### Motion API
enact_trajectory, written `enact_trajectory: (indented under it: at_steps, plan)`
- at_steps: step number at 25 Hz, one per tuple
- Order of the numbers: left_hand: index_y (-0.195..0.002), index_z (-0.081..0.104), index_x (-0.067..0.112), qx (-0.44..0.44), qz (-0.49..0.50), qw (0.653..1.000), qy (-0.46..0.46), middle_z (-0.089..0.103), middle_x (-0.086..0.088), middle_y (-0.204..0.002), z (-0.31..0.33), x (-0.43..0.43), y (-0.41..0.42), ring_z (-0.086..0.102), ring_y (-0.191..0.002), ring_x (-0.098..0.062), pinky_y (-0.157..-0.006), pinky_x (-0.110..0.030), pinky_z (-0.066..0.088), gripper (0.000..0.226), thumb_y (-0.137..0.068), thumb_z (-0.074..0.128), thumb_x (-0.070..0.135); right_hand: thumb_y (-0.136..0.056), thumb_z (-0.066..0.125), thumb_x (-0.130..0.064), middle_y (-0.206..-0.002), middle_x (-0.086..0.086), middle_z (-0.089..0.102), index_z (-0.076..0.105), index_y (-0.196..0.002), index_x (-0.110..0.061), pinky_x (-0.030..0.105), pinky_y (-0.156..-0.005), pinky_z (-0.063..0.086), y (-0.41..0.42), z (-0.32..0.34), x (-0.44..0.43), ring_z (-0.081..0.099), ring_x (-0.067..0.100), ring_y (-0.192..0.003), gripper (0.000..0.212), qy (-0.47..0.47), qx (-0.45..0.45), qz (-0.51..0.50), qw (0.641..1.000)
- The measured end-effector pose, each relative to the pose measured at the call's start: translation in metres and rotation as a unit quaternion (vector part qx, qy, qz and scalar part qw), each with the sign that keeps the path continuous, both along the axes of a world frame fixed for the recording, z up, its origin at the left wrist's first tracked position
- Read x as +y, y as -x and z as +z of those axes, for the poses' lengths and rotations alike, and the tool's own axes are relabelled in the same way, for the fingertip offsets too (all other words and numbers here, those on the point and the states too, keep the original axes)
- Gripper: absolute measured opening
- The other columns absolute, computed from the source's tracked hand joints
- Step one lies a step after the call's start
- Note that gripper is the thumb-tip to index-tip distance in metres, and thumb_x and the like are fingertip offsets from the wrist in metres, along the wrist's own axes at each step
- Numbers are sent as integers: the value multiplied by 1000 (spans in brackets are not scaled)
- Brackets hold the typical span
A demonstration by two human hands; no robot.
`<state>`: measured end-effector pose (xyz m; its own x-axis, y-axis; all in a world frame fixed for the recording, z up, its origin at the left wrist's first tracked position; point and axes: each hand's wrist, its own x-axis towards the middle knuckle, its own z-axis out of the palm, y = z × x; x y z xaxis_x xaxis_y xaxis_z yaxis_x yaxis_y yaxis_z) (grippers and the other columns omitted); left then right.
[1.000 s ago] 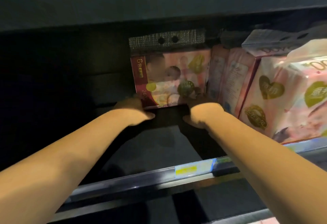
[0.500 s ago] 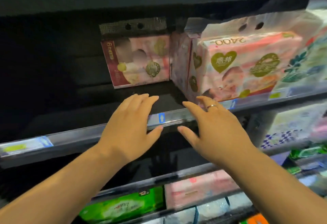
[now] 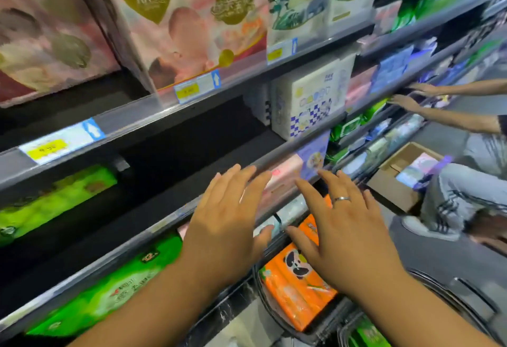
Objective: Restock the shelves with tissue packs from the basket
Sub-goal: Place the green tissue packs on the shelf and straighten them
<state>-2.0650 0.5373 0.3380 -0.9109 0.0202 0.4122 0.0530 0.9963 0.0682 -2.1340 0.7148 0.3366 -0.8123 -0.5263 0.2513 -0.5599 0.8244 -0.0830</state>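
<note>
A pink tissue pack (image 3: 46, 39) sits shelved upper left, while the left hand (image 3: 227, 226) and right hand (image 3: 348, 231), spread and empty, hover over an orange pack (image 3: 296, 289) waiting in the basket (image 3: 277, 316).

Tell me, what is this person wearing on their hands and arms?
No gloves, and no sleeves in view. The right hand wears a plain silver-coloured ring on one finger. The left hand shows no jewellery.

Dark metal shelves (image 3: 153, 116), grey floor (image 3: 428, 253)
</note>
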Motion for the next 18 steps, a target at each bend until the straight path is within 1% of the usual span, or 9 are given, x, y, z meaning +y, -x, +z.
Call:
enact_trajectory:
  at_steps: [1,3,6,8,11,13,15,16,18]
  plan:
    - [-140,42,17,-14,-16,1000,-12,52,-7,-138,-8,12,8,46,-132,-30,-110,-49,37,72,-75,56,46,-77,46,-62,-136,16,53,52,-136,-24,61,-92,45,-3,-10,13,49,40,-127,71,5,-15,-22,1000]
    - [-140,36,21,-49,-52,997,-34,52,-6,-138,-27,34,24,47,-130,-29,-108,-48,40,80,-70,62,46,-76,48,-60,-137,15,52,53,-135,-24,61,-93,44,-8,-32,36,48,40,-128,69,14,-39,-71,997]
    - [-142,32,22,-107,-118,986,-50,48,-5,-142,-63,63,46,45,-131,-28,-106,-46,42,85,-69,68,47,-73,54,-58,-139,15,51,53,-135,-25,62,-93,44,-15,-65,65,48,40,-128,71,18,-74,-157,985]
    - [-144,31,21,-137,-172,974,-51,46,-7,-145,-91,80,61,43,-133,-30,-106,-49,42,87,-71,70,47,-75,51,-58,-138,15,51,52,-136,-24,61,-92,44,-20,-90,82,48,40,-128,69,20,-86,-206,975]
    - [-145,31,16,-162,-245,953,-70,42,-11,-147,-133,104,76,38,-137,-32,-108,-52,38,86,-74,70,44,-79,43,-55,-138,18,50,46,-139,-23,59,-93,46,-27,-129,102,50,40,-126,69,45,-105,-247,962]
    - [-145,32,14,-177,-292,936,-86,43,-13,-146,-161,121,84,37,-137,-33,-108,-52,37,82,-75,66,42,-79,52,-51,-137,20,50,45,-138,-21,57,-92,48,-33,-160,114,51,41,-123,67,59,-127,-280,950]
    - [-144,32,13,-205,-324,919,-89,44,-15,-145,-190,137,89,37,-136,-34,-108,-53,37,82,-74,67,39,-75,68,-44,-135,22,50,50,-136,-18,55,-91,49,-41,-193,126,53,41,-120,69,60,-154,-315,935]
    - [-145,32,13,-223,-334,912,-84,43,-15,-145,-204,146,91,37,-136,-33,-108,-53,37,83,-74,68,38,-72,73,-43,-135,22,50,51,-136,-18,54,-90,50,-45,-209,133,54,41,-119,72,61,-168,-334,926]
    - [-145,31,14,-254,-345,900,-81,42,-15,-146,-233,162,94,37,-137,-35,-111,-52,34,83,-75,70,37,-71,75,-41,-136,23,49,50,-137,-18,52,-93,50,-53,-238,146,53,41,-119,74,67,-184,-370,908]
